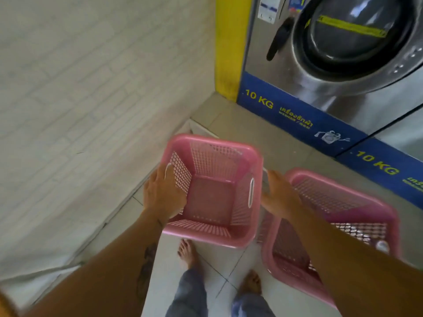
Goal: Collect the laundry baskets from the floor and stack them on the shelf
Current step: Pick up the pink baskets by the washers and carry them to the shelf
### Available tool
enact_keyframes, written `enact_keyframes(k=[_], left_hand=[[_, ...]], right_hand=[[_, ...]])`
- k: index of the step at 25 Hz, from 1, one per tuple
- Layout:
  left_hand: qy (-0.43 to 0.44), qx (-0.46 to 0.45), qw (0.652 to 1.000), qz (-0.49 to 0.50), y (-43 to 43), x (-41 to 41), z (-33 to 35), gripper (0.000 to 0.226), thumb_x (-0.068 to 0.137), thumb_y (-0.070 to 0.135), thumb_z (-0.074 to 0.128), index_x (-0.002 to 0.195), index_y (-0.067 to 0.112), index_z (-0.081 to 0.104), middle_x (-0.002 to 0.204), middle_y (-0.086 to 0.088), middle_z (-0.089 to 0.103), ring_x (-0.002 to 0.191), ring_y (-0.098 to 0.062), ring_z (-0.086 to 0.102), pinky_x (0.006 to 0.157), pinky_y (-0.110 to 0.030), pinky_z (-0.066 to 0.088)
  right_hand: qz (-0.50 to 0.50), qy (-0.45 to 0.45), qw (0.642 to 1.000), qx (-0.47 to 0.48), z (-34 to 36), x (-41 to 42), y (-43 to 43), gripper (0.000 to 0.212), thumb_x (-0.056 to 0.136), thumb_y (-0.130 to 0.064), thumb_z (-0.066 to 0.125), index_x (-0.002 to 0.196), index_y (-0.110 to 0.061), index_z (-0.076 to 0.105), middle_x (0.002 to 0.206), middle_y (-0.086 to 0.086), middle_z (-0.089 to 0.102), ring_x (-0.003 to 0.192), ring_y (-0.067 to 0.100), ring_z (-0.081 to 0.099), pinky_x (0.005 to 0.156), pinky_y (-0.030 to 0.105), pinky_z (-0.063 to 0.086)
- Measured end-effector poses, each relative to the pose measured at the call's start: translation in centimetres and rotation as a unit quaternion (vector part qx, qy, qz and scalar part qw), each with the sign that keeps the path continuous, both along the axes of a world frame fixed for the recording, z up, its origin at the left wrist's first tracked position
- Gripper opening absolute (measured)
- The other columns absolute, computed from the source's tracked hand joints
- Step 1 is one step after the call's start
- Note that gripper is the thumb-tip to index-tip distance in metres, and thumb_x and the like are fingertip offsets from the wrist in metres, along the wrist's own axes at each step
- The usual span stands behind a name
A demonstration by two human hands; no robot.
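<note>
The blue band (297,115) along the foot of the steel front-loading washer (332,60) reads "10 KG" in yellow, followed by Thai script and a smaller line too blurred to read; a second "10 KG" sits on the band of the neighbouring machine (380,163) to the right. A yellow strip (226,49) runs up the washer's left edge, where it meets the pale brick-pattern wall (80,88).

The person's left hand (163,193) is clamped on the left rim of a pink laundry basket (212,191), fingers curled over into its perforated side. The right hand (280,197) has its fingers spread apart just beyond that basket's right rim, above the near left edge of a second pink basket (332,232); whether it touches either cannot be told. Both baskets sit close to each other, low in front of the washers, with bare feet (186,252) on white floor tiles (217,266) below the fingers. Open tile lies behind the baskets.
</note>
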State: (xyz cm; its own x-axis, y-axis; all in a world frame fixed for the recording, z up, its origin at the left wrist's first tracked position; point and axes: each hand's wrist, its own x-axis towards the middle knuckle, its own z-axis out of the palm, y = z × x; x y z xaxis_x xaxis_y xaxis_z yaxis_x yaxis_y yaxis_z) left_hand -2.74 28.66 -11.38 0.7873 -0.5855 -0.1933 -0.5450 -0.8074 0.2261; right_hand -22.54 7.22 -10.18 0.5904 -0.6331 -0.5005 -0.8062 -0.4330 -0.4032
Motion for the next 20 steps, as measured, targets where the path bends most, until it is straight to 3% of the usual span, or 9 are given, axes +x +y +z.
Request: enact_keyframes(k=[2, 5, 8, 10, 15, 17, 20], left_hand=[[-0.003, -0.001, 1.000, 0.000, -0.7, 2.9, -4.3, 0.077, 0.081, 0.028, 0.060, 0.150, 0.019, 0.027, 0.159, -0.008, 0.026, 0.144, -0.032, 0.030, 0.116, -0.051, 0.030], [-0.003, 0.009, 1.000, 0.004, -0.7, 6.7, -10.8, 0.094, 0.080, 0.026, 0.064, 0.157, 0.021, 0.011, 0.165, -0.009, 0.007, 0.151, -0.032, 0.013, 0.121, -0.049, 0.019], [0.002, 0.015, 1.000, -0.010, 0.2, 9.6, -16.5, 0.102, 0.076, 0.021, 0.067, 0.157, 0.021, 0.006, 0.166, -0.009, 0.004, 0.152, -0.033, 0.010, 0.120, -0.050, 0.017], [0.011, 0.021, 0.999, -0.036, 0.9, 11.3, -18.9, 0.103, 0.076, 0.015, 0.067, 0.158, 0.018, 0.004, 0.166, -0.010, 0.003, 0.151, -0.033, 0.011, 0.119, -0.052, 0.023], [0.087, 0.010, 0.995, -0.053, 1.4, 13.0, -20.2, 0.106, 0.076, 0.009, 0.068, 0.158, 0.010, -0.001, 0.166, -0.008, -0.001, 0.145, -0.037, 0.029, 0.098, -0.051, 0.050], [0.082, -0.001, 0.996, -0.035, 1.6, 13.3, -19.3, 0.103, 0.080, 0.010, 0.066, 0.158, 0.012, -0.001, 0.166, -0.006, 0.001, 0.141, -0.037, 0.035, 0.096, -0.052, 0.051], [0.065, -0.016, 0.998, -0.001, 3.1, 13.9, -16.1, 0.095, 0.083, 0.009, 0.063, 0.158, 0.016, 0.007, 0.166, -0.007, 0.011, 0.139, -0.037, 0.039, 0.099, -0.052, 0.049]], right_hand=[[-0.015, 0.014, 0.999, -0.028, -3.8, 2.3, -0.5, 0.059, 0.086, -0.009, 0.061, 0.141, -0.010, 0.039, 0.133, 0.010, 0.049, 0.115, 0.030, 0.056, 0.084, 0.030, 0.043], [-0.033, 0.012, 0.997, -0.074, -10.9, 4.4, -1.1, 0.068, 0.086, -0.013, 0.054, 0.147, -0.006, 0.025, 0.142, 0.019, 0.040, 0.121, 0.040, 0.052, 0.100, 0.046, 0.044], [-0.083, 0.022, 0.993, -0.082, -16.4, 5.6, -0.7, 0.073, 0.096, -0.022, 0.042, 0.155, -0.017, 0.000, 0.163, 0.015, 0.009, 0.145, 0.040, 0.023, 0.113, 0.055, 0.032], [-0.099, 0.030, 0.991, -0.085, -18.7, 5.8, -0.5, 0.076, 0.097, -0.021, 0.042, 0.155, -0.017, -0.006, 0.165, 0.011, -0.004, 0.149, 0.039, 0.014, 0.112, 0.056, 0.028], [-0.063, 0.053, 0.990, -0.113, -20.3, 6.7, -1.2, 0.091, 0.083, -0.002, 0.057, 0.153, -0.013, 0.000, 0.159, 0.014, 0.004, 0.132, 0.052, 0.036, 0.096, 0.059, 0.045], [-0.042, 0.055, 0.990, -0.122, -19.0, 7.6, -1.8, 0.098, 0.072, 0.004, 0.062, 0.151, -0.014, 0.006, 0.154, 0.012, 0.013, 0.124, 0.050, 0.045, 0.087, 0.057, 0.050], [-0.015, 0.047, 0.990, -0.132, -15.2, 9.4, -2.5, 0.097, 0.068, 0.004, 0.063, 0.150, -0.009, 0.013, 0.153, 0.012, 0.019, 0.118, 0.047, 0.049, 0.087, 0.053, 0.051]])
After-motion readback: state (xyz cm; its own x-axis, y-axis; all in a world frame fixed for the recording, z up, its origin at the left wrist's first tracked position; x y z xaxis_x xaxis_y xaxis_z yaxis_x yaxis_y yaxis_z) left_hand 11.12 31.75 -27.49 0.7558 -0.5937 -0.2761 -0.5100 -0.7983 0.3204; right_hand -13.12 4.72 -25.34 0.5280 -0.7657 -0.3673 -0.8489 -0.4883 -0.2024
